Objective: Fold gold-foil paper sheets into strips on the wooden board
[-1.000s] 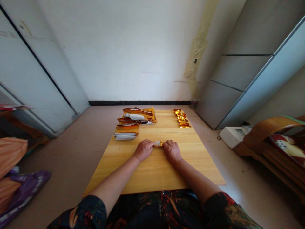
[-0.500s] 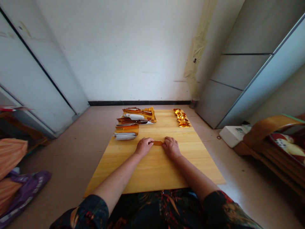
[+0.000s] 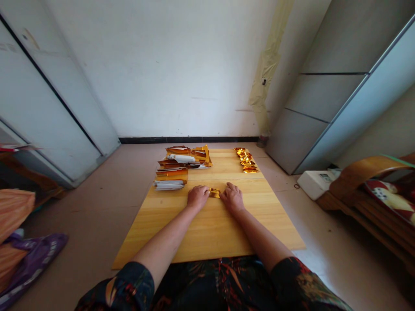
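Observation:
A small folded piece of gold foil (image 3: 214, 193) sits on the wooden board (image 3: 207, 242), pinched between my two hands. The fingertips of my left hand (image 3: 197, 197) press its left end, and my right hand (image 3: 232, 198) holds its right end. Beyond my left hand lies a stack of gold and silver foil sheets (image 3: 177, 168), with a white-backed pile at its front. Farther right, a row of several folded gold foil shapes (image 3: 246, 160) lies near the board's far edge.
The pale wooden board lies on a beige floor against a white wall. A grey cabinet (image 3: 324, 95) and a white box (image 3: 314, 185) stand on the right, beside a wooden chair (image 3: 356, 185). Orange and purple bags (image 3: 32, 255) sit at the left.
The foil has changed from a flat strip into a shorter, crumpled gold fold. My hands have moved closer together around it.

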`<state>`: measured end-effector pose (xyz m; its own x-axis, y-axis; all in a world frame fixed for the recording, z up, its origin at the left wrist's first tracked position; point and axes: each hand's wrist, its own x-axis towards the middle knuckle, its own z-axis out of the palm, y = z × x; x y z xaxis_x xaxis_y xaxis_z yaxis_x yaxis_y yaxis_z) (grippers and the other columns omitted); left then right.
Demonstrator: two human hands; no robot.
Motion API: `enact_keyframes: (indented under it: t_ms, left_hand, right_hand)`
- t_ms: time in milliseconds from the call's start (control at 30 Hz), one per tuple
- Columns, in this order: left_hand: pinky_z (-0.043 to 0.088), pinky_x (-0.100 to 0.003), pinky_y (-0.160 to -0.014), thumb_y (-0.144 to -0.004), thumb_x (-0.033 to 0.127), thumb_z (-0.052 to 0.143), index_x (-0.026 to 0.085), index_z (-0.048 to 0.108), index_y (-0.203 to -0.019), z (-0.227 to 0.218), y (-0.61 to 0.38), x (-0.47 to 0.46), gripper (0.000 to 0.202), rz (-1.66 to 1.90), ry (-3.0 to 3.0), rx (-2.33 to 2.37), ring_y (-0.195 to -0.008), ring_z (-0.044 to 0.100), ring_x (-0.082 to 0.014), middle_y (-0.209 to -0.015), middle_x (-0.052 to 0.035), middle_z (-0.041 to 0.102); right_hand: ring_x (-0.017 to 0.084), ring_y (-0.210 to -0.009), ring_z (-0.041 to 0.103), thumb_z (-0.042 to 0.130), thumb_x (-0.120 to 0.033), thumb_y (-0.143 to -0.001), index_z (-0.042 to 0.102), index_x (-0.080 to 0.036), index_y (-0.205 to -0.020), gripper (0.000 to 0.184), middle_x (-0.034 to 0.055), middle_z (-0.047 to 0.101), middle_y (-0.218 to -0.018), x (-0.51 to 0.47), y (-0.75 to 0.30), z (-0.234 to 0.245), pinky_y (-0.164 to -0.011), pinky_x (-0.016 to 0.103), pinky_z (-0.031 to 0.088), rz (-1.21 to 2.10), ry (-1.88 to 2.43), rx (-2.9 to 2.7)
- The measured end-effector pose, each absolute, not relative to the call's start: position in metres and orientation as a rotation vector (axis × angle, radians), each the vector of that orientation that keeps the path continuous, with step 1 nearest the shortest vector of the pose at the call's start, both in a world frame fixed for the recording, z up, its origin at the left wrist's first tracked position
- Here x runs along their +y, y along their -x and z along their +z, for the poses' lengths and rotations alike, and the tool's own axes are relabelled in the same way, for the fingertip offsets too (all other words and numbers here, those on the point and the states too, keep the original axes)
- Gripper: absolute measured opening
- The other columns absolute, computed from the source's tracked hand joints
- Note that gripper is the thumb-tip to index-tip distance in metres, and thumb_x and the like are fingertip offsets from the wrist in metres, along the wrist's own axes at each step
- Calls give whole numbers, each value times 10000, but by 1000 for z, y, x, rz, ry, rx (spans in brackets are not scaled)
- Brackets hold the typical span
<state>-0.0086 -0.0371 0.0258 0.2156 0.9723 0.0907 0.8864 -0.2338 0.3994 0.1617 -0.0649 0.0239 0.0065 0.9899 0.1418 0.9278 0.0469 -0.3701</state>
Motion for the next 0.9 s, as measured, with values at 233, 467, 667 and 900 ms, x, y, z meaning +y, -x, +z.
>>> enact_keyframes:
  t_ms: [233,467,667,900]
  left_hand:
    - [388,-278,-801,-892,290,462,243,644,-974,24,9,-36,205,380,-2326,1822,-952,588,-174,-999,-32,682]
    - [383,-291,-802,-882,288,477,252,632,-979,22,9,-36,187,382,-2350,1834,-970,584,-183,-1013,-25,682]
    - [381,-304,-814,-875,273,477,251,628,-993,26,7,-38,193,349,-2366,1835,-980,580,-189,-1008,-29,682]
    - [375,-311,-803,-870,271,488,247,628,-993,26,6,-39,188,379,-2395,1819,-973,578,-198,-992,-36,684]
  right_hand:
    - [235,-1150,443,545,-337,-852,675,-197,-902,198,67,505,-1324,-61,-161,31,-928,341,315,244,1976,-2048]
    - [234,-1140,433,519,-358,-853,690,-205,-938,245,61,533,-1277,-54,-164,35,-913,344,314,252,1964,-2152]
    - [242,-1166,417,554,-385,-823,702,-211,-894,240,54,509,-1315,-46,-167,42,-911,348,314,341,1985,-2204]
    - [254,-1177,416,593,-402,-801,702,-212,-845,223,49,510,-1318,-42,-169,39,-920,368,317,350,1968,-2184]
